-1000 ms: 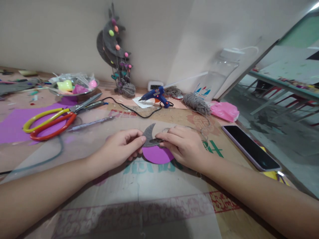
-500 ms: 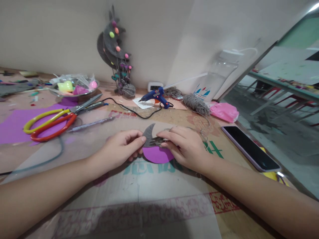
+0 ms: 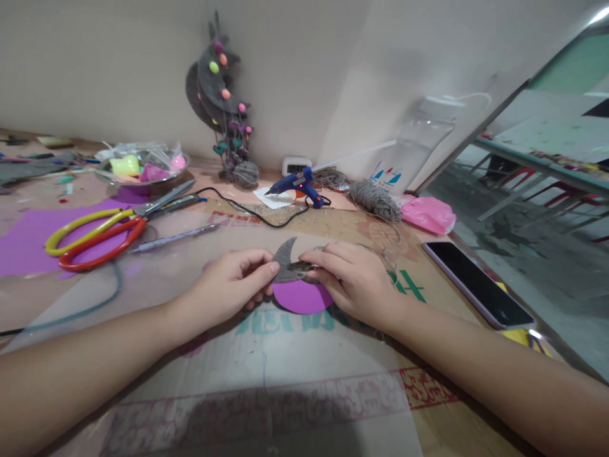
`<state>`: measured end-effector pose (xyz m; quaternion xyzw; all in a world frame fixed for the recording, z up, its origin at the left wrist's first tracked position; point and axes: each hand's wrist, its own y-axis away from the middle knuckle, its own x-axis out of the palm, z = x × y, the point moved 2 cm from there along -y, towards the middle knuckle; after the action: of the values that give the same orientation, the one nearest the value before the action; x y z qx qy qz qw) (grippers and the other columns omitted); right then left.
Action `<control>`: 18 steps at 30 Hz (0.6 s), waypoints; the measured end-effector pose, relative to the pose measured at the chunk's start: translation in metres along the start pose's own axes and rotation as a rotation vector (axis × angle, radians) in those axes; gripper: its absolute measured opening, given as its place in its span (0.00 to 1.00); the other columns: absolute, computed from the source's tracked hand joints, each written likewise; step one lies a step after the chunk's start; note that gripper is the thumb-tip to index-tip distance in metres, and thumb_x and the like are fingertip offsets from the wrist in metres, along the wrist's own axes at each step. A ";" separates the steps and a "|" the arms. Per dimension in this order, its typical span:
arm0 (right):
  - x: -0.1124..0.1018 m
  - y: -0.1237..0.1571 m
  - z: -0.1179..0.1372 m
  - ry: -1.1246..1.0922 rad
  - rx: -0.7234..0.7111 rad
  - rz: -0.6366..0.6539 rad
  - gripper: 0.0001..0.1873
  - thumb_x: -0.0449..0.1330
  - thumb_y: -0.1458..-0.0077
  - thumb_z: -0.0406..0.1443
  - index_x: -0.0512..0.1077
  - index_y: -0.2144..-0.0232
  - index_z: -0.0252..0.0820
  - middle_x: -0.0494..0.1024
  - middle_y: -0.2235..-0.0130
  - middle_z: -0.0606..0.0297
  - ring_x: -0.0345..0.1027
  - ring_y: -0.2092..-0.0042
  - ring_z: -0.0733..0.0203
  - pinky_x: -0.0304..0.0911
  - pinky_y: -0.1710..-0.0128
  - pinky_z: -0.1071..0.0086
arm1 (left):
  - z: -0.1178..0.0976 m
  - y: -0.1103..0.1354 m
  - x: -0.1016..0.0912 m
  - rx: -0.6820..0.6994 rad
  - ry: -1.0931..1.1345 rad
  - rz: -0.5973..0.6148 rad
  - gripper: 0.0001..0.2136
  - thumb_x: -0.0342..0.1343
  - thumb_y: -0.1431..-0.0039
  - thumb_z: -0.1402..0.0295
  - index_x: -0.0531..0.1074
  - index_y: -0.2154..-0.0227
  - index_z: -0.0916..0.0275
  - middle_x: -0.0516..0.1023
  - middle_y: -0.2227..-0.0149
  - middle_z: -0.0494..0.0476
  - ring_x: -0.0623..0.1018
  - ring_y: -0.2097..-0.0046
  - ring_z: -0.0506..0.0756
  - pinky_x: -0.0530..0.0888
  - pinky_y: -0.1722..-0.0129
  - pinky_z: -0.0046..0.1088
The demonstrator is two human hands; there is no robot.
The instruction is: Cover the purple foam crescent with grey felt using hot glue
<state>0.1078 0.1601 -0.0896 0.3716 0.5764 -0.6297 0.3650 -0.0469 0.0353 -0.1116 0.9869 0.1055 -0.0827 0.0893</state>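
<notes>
A grey crescent-shaped piece [image 3: 284, 257] partly covers a purple disc [image 3: 302, 297] on the cardboard-covered table [image 3: 295, 381]. My left hand [image 3: 233, 282] pinches the crescent's left edge between thumb and fingers. My right hand [image 3: 349, 276] presses closed fingertips on the crescent's right side, where a strand of grey yarn [image 3: 304, 268] lies under them. The yarn runs back toward a grey yarn bundle [image 3: 375, 198].
Large scissors with yellow and red handles [image 3: 95, 231] and a pen [image 3: 174, 237] lie at left on purple sheets [image 3: 28, 238]. A blue glue gun [image 3: 299, 185], a bowl of coloured bits [image 3: 140, 166], a grey decorated ornament [image 3: 219, 95], a pink bag [image 3: 428, 212] and a phone [image 3: 478, 282] surround the hands.
Hardly anything moved. My right fingertips shifted slightly along the yarn on the crescent; my left hand kept its pinch.
</notes>
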 end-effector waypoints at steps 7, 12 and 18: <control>0.002 0.001 -0.001 -0.030 0.012 0.023 0.13 0.51 0.39 0.37 0.72 0.57 0.38 0.74 0.68 0.62 0.65 0.66 0.61 0.57 0.66 0.69 | 0.001 0.000 0.000 -0.017 0.004 0.000 0.12 0.49 0.40 0.58 0.65 0.73 0.62 0.67 0.79 0.45 0.64 0.80 0.44 0.62 0.81 0.18; 0.001 0.001 -0.001 -0.016 0.000 0.011 0.13 0.51 0.39 0.37 0.72 0.57 0.38 0.74 0.68 0.61 0.65 0.66 0.61 0.57 0.67 0.69 | 0.001 0.000 0.000 -0.018 0.023 0.008 0.12 0.49 0.40 0.58 0.65 0.73 0.62 0.67 0.80 0.45 0.64 0.80 0.44 0.62 0.82 0.17; 0.001 0.001 0.000 -0.030 0.011 0.020 0.12 0.51 0.39 0.36 0.72 0.58 0.39 0.75 0.68 0.62 0.66 0.67 0.62 0.56 0.68 0.70 | 0.003 -0.001 0.000 -0.013 0.019 0.007 0.13 0.49 0.41 0.57 0.65 0.73 0.62 0.67 0.79 0.45 0.64 0.80 0.44 0.62 0.82 0.18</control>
<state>0.1080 0.1602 -0.0907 0.3700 0.5634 -0.6347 0.3779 -0.0479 0.0353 -0.1149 0.9874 0.1037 -0.0723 0.0952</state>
